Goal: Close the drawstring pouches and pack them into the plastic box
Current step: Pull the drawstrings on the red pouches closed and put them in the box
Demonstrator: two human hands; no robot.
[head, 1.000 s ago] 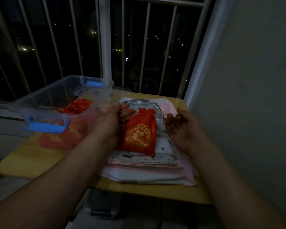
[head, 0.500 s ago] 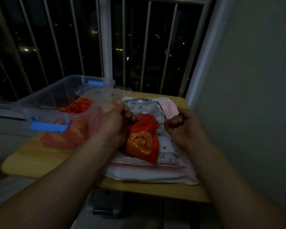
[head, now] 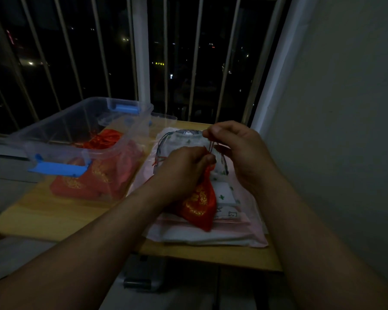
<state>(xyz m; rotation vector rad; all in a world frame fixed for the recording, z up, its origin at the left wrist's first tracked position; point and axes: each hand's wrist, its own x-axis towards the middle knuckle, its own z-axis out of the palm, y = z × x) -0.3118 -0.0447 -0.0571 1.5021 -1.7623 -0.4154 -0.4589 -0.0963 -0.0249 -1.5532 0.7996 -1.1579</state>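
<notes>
A person's left hand is curled tight around the gathered neck of a red satin drawstring pouch with gold embroidery, while the right hand, raised just above it, pinches the thin red drawstring cord between thumb and forefinger. Both forearms reach in from the lower edge, the fists nearly touching. The glossy pouch hangs tilted from the grip, its lower corner resting on a flat stack of pale printed cloth pouches and pink-edged fabric at the right side of the light wooden counter. To the left on the same counter stands a clear rectangular plastic box with blue latches, its walls translucent and smooth; more red satin pouches with gold patterns lie heaped inside it. Beyond the counter, pale vertical window bars stand against a dark night dotted with small lights, and a plain wall runs along the right.
</notes>
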